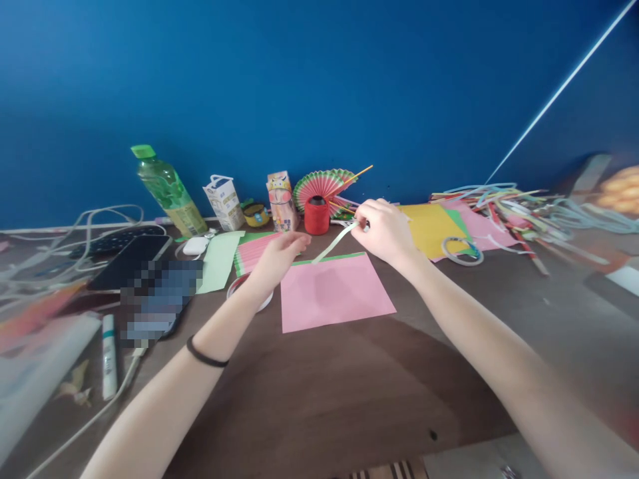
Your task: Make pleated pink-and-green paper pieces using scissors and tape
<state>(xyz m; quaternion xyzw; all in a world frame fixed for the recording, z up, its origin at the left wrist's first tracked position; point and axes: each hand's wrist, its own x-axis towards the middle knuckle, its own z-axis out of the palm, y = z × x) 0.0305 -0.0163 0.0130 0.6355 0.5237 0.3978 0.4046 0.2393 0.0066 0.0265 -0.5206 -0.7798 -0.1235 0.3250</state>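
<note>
A thin pale green strip (335, 242) hangs from the pinched fingers of my right hand (382, 229). Its lower end is at the top edge of a pink paper sheet (334, 293) lying on the table, and a narrow green band runs along that edge. Over the left end of this edge is my left hand (285, 254), fingers stretched out and no held object visible. Beneath my left wrist, partly hidden, lies a clear round roll (264, 303). Behind it rests a pink striped paper with green edges (252, 253).
A red thread spool (317, 216) stands before a pleated paper fan (322, 186). At left are a green bottle (170, 193), a carton (224, 203), a phone (164, 299) and a marker (108, 356). Yellow paper (432, 229) and a strip pile (519, 213) lie right.
</note>
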